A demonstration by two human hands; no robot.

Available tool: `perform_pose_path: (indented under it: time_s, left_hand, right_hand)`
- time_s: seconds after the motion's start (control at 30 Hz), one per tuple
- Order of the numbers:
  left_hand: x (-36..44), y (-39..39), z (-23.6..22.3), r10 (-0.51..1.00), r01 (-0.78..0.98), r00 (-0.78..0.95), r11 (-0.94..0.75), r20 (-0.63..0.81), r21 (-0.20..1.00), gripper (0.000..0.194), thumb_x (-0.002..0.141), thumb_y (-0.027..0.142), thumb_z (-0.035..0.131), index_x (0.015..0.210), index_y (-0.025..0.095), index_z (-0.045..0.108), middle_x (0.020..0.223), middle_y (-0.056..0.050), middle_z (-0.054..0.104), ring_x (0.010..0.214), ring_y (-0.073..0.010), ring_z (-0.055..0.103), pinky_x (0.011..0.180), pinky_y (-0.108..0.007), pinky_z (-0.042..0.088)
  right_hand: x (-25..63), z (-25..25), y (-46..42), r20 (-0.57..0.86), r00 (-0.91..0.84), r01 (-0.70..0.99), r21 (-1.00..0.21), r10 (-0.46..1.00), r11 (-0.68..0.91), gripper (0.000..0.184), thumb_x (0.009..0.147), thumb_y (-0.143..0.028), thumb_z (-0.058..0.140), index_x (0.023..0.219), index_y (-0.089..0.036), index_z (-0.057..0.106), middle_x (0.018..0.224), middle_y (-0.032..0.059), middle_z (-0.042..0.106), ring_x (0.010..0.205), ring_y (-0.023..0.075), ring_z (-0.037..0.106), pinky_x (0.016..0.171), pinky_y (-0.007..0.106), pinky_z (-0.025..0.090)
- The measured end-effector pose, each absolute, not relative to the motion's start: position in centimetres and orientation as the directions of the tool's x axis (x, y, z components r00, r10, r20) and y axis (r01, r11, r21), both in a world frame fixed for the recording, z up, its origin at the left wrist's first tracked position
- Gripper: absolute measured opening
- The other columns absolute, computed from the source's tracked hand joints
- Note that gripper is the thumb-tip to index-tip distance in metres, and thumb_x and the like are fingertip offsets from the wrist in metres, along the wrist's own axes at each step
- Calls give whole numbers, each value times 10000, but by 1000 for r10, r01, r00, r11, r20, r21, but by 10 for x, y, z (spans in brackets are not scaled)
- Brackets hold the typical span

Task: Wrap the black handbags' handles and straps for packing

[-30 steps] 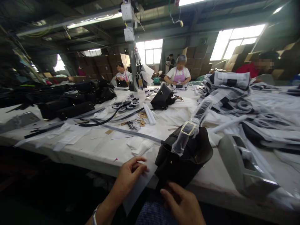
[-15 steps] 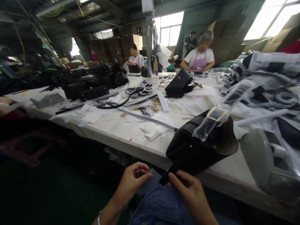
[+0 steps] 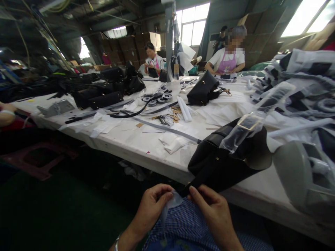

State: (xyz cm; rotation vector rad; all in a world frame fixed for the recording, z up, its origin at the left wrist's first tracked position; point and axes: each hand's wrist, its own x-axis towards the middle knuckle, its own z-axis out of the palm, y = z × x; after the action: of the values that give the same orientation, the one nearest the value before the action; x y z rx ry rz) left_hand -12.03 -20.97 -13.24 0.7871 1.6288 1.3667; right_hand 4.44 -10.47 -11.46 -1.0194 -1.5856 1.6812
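A black handbag lies on its side at the table's front edge, its mouth turned to the right. Its dark strap runs down toward my lap, and my right hand pinches the end of it. In my left hand a thin translucent plastic film is pinched between thumb and fingers, hanging over the blue checked apron. The two hands are close together, with the strap end between them. Clear plastic wraps a gold buckle on top of the bag.
A grey tape dispenser stands right of the bag. On the white table lie paper sheets, strips and another black bag. Wrapped pieces pile up at right. Co-workers sit across the table; another person's arm shows at left.
My left hand has moved slightly right, toward the strap end, and the plastic film now shows clearly in its fingers. My right hand keeps its pinch on the strap. The view has shifted a little.
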Motion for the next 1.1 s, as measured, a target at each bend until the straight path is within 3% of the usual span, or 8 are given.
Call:
perform_pose_path:
  time_s: [0.33,0.53,0.63,0.73,0.83,1.1]
  left_hand:
    - [-118,-213,-134,835,-98,-507,190,-213,977,252,752,278,779,974,168,734,793,-40,754,733,-165,687,668,-215,507]
    - [-115,-207,-131,843,-160,-488,166,-224,973,280,744,259,784,999,157,732,813,-59,767,754,-177,706,690,-227,520]
    - [-109,-199,-128,848,-220,-476,140,-232,965,300,727,271,802,991,147,727,827,-70,771,758,-178,709,698,-230,526]
    - [-101,-186,-125,843,-280,-479,115,-243,953,308,721,289,815,973,139,721,828,-73,771,768,-174,708,702,-225,527]
    - [-92,-169,-119,857,-343,-453,88,-246,935,308,730,302,813,966,132,710,845,-84,771,769,-175,710,702,-229,532]
    - [-76,-112,-87,900,-472,-394,-22,-188,882,374,712,322,826,983,119,667,856,-100,763,713,-178,712,636,-240,549]
  right_hand:
    - [41,-111,-107,-153,-483,84,-988,862,-129,303,776,-488,722,770,-186,749,671,40,717,673,198,658,621,227,488]
    - [39,-112,-104,-181,-511,109,-983,841,-145,348,787,-506,706,673,-177,699,591,15,662,601,159,598,569,209,449]
    - [42,-116,-100,-153,-528,128,-987,835,-100,340,802,-508,688,736,-176,724,626,17,657,630,165,599,583,214,456]
    - [50,-118,-97,-86,-496,137,-990,864,-19,365,819,-515,663,932,-181,755,777,48,701,761,202,643,674,236,502]
    - [62,-118,-96,-62,-422,190,-981,904,22,513,837,-558,610,1153,-167,712,717,50,688,678,197,637,632,250,525]
    - [73,-99,-86,-29,-334,255,-965,942,61,513,819,-565,627,1115,-160,734,585,21,673,530,171,620,530,225,518]
